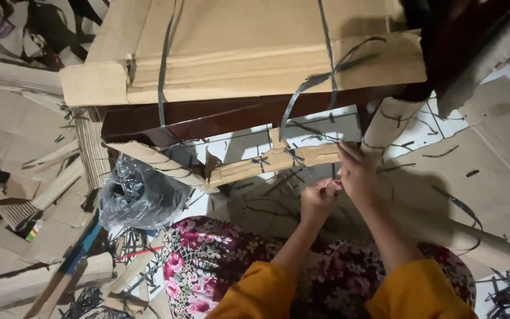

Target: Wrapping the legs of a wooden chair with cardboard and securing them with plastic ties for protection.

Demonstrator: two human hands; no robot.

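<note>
Head view: both hands' fingers pinch black strap (333, 175) by cardboard-wrapped rail (278, 160).

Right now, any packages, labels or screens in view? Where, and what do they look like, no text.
No screens or signs.
Cardboard-wrapped furniture: top centre, large tan slabs strapped with dark bands over dark red wood.
Black plastic bag: left of centre on the floor, glossy, crumpled, bulging.
Cardboard-wrapped crossbar: centre, narrow, tan, tied with dark strap; right hand on its end, left hand pinching something just below.
Small multicoloured label: far left.
</note>
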